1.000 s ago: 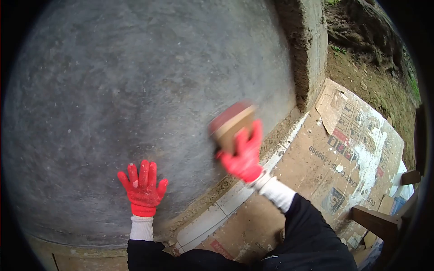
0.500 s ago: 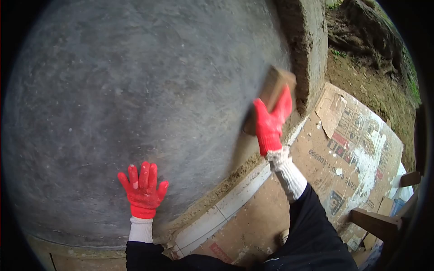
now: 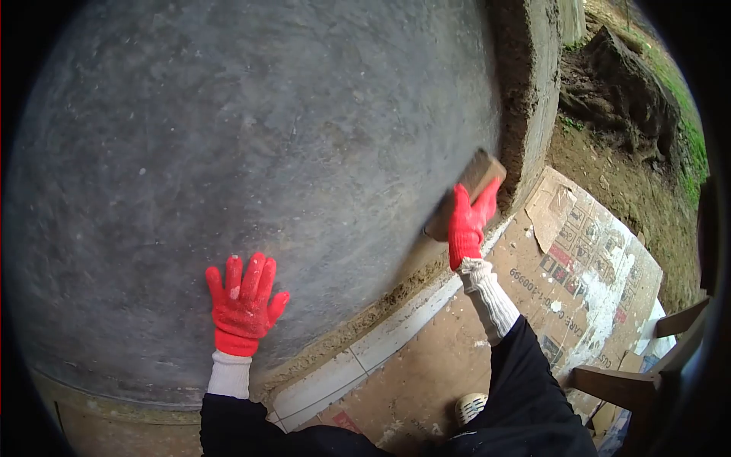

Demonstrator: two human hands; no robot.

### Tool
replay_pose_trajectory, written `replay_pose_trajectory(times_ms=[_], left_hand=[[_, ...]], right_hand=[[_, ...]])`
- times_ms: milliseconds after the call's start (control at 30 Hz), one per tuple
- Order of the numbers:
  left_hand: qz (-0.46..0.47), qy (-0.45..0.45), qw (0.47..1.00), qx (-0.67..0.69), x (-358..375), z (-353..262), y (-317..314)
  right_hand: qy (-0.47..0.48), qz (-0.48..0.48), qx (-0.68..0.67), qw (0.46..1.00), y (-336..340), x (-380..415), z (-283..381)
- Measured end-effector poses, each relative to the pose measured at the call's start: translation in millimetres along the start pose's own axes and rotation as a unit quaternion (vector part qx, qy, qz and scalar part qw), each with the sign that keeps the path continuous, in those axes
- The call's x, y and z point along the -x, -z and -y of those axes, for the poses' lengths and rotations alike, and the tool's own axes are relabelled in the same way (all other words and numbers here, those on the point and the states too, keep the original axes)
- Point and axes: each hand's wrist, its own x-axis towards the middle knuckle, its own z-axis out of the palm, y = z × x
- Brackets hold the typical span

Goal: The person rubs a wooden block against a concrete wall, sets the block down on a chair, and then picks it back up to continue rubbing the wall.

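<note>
My left hand [image 3: 242, 306], in a red coated glove, lies flat with fingers spread on the grey cement surface [image 3: 289, 137]. A brown wooden block [image 3: 481, 172] is gripped in my right hand [image 3: 468, 221], also in a red glove. The block sits at the right side of the cement, close to its rough raised edge [image 3: 533, 91]. My right thumb and fingers straddle the block; its underside is hidden against the surface.
White tiles [image 3: 381, 343] border the cement's lower edge. A printed, paint-splattered cardboard sheet [image 3: 525, 297] covers the ground at right. Wooden beams [image 3: 617, 385] stand at lower right. A shoe [image 3: 470, 407] shows below. Bare soil and a tree stump [image 3: 632, 84] lie beyond.
My right hand and the wooden block have moved down along the right side of the cement. My left hand stays flat on the surface. The view has shifted slightly.
</note>
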Motion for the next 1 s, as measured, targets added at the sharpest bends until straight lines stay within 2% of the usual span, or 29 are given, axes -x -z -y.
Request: replay_pose_trajectory(times_ms=[67, 100, 133, 200, 267, 300, 367, 433, 467, 533, 600, 667, 733, 767, 833, 867, 900, 967, 1000], left_hand=[[0.001, -0.007, 1.000, -0.007, 4, 0, -2], [0.006, -0.006, 1.000, -0.004, 5, 0, -1], [0.011, -0.006, 1.000, -0.006, 3, 0, 0], [0.015, -0.001, 1.000, -0.007, 4, -1, 0], [0.011, -0.012, 1.000, -0.019, 6, 0, -2], [0.008, -0.006, 1.000, -0.023, 6, 1, -3], [0.014, -0.008, 1.000, -0.013, 6, -1, -3], [0.000, -0.008, 1.000, -0.021, 4, -2, -1], [-0.008, -0.015, 1.000, -0.024, 3, -2, 0], [-0.034, -0.002, 0.999, -0.020, 1, -4, -1], [-0.027, -0.009, 1.000, 0.011, 1, -3, -1], [-0.042, -0.004, 0.999, 0.010, 0, -2, -2], [-0.046, -0.009, 0.999, 0.007, -1, -4, -2], [-0.057, -0.002, 0.998, 0.014, -1, -4, -2], [-0.055, -0.003, 0.998, 0.022, -2, -4, -1], [-0.068, 0.007, 0.997, 0.027, -2, -6, -2], [-0.085, 0.019, 0.996, 0.033, -2, -6, -2], [-0.113, 0.042, 0.992, 0.033, -1, -5, -1], [-0.131, 0.041, 0.989, 0.054, -1, -5, 0]], right_hand=[[0.157, -0.006, -0.025, 0.987, 1, -10, 71], [0.272, -0.009, -0.039, 0.961, 1, -19, 97], [0.344, -0.017, -0.021, 0.939, 2, -27, 123], [0.419, 0.015, 0.011, 0.908, 9, -31, 153], [0.414, 0.009, 0.004, 0.910, 8, -27, 128], [0.375, 0.015, 0.011, 0.927, 11, -21, 104], [0.220, -0.010, 0.056, 0.974, 2, -2, 19], [0.050, 0.015, 0.004, 0.999, 3, 10, -32], [0.051, 0.019, 0.011, 0.998, 3, 11, -38], [0.115, -0.008, -0.002, 0.993, -6, -1, 2], [0.257, -0.030, -0.010, 0.966, -8, -26, 81], [0.388, -0.006, -0.003, 0.922, -2, -50, 171], [0.437, -0.011, 0.026, 0.899, -1, -60, 238], [0.448, -0.015, 0.033, 0.893, 0, -62, 243], [0.465, -0.003, -0.026, 0.885, -6, -68, 242], [0.473, 0.014, -0.020, 0.881, -1, -64, 220], [0.441, 0.030, 0.018, 0.897, 5, -54, 192], [0.383, 0.046, 0.093, 0.918, 7, -43, 93], [0.297, 0.073, 0.121, 0.944, 11, -34, 56]])
